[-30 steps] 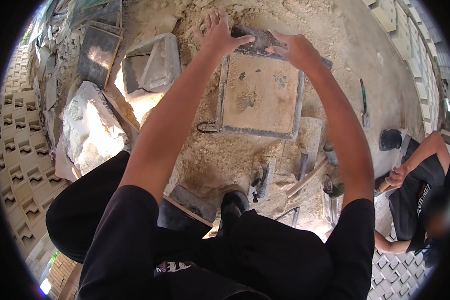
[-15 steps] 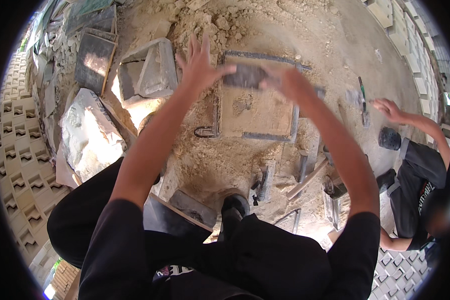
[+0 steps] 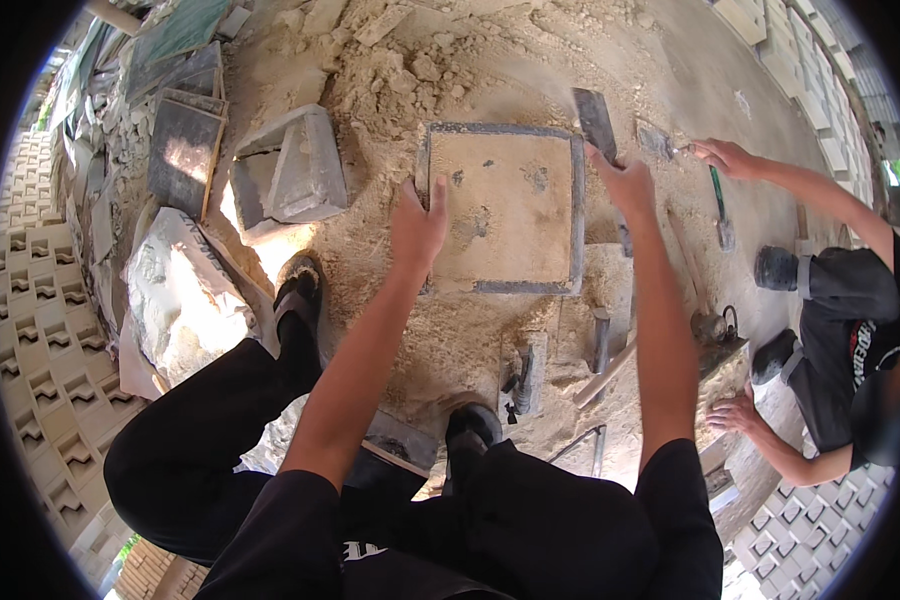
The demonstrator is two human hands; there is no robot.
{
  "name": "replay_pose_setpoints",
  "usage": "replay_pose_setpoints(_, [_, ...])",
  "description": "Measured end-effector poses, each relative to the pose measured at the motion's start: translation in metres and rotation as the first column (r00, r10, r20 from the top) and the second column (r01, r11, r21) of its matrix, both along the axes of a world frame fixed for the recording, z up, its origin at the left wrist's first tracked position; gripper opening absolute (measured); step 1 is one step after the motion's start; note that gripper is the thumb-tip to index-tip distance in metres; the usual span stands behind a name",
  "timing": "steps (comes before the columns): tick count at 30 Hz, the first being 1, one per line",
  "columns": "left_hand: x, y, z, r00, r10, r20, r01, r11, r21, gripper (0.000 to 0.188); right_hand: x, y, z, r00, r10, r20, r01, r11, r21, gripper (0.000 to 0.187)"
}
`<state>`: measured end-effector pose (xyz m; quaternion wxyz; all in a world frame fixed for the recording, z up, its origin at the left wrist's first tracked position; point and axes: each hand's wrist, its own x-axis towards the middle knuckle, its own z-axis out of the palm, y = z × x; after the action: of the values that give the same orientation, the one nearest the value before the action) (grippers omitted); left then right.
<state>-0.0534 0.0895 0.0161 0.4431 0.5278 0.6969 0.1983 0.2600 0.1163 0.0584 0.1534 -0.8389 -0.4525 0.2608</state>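
A square dark frame [image 3: 577,230] lies on the ground, filled level with tan, sandy material [image 3: 510,215] that shows a few grey patches. My left hand [image 3: 417,228] rests over the frame's left side, thumb and fingers apart on either side of the bar. Just outside the far right corner, my right hand [image 3: 628,188] is closed on the near end of a dark flat rectangular plate [image 3: 595,120], which points away from me. The fingers' undersides are hidden.
At right a crouching co-worker's hand [image 3: 727,158] holds a trowel [image 3: 658,140]; a green-handled tool [image 3: 720,205] lies nearby. A hammer [image 3: 600,340] and other tools lie nearer me. Broken concrete blocks [image 3: 310,165] stand at left, loose sand [image 3: 420,65] beyond.
The dark plate has moved from across the frame's far part to its right, now in my right hand alone. My left hand has come down to the frame's left side. The co-worker's hand has moved left.
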Motion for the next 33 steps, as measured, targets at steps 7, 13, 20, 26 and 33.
replay_pose_setpoints(7, [0.038,0.028,-0.009,0.742,-0.164,-0.65,0.483,0.803,0.349,0.075,0.017,-0.056,-0.093,0.934,-0.345,-0.088,0.355,0.924,0.142,0.069])
replay_pose_setpoints(13, [0.098,-0.014,0.001,0.593,-0.551,-0.586,0.801,0.477,0.362,0.07,-0.018,-0.075,-0.058,0.829,-0.416,-0.374,0.489,0.864,0.122,0.057])
replay_pose_setpoints(20, [0.043,0.059,-0.005,0.405,-0.549,-0.731,0.914,0.244,0.323,0.06,-0.014,-0.108,-0.048,0.784,-0.387,-0.486,0.507,0.85,0.141,0.047])
replay_pose_setpoints(26, [-0.073,0.098,-0.021,0.73,-0.113,-0.674,0.42,0.852,0.312,0.063,-0.015,-0.124,-0.067,0.702,-0.372,-0.607,0.563,0.812,0.154,0.038])
replay_pose_setpoints(33, [-0.019,0.021,-0.059,0.989,-0.022,0.145,-0.004,0.985,0.172,0.073,-0.045,-0.135,-0.021,0.659,-0.332,-0.675,0.594,0.78,0.197,0.036])
